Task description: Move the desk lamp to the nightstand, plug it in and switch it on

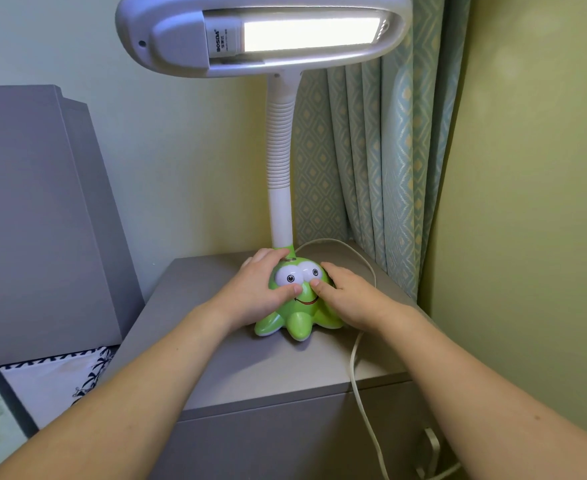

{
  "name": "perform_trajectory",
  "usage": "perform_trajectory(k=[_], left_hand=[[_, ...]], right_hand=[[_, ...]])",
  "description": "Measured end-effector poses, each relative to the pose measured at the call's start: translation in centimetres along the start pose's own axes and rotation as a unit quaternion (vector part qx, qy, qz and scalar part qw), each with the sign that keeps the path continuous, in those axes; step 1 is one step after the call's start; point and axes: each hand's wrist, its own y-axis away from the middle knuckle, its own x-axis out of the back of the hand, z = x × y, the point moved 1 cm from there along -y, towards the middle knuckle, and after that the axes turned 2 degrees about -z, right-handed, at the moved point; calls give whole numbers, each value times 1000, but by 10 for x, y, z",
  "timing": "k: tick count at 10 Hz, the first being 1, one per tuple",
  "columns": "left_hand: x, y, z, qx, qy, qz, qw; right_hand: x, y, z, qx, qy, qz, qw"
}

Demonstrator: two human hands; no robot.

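Observation:
The desk lamp stands upright on the grey nightstand (pixel 250 368). Its green octopus-shaped base (pixel 299 320) has two big eyes and a smile. A white ribbed neck (pixel 280 161) rises to the grey head (pixel 261 32), whose tube is lit. My left hand (pixel 257 292) cups the left side of the base and my right hand (pixel 347 296) the right side, both thumbs touching just under the eyes. A white cord (pixel 358 386) loops behind the base and hangs over the nightstand's front right, down towards the floor. The plug is not clearly visible.
A grey padded headboard (pixel 36 216) stands to the left, with patterned bedding (pixel 43 382) below it. A blue-green patterned curtain (pixel 382 150) hangs behind the nightstand on the right, next to a yellow-green wall (pixel 534 202).

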Motion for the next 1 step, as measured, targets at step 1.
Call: perform_trajectory(k=[1], left_hand=[[2,1,2,2,9,0,1000]], right_hand=[[2,4,-1,-7,6,14,1000]])
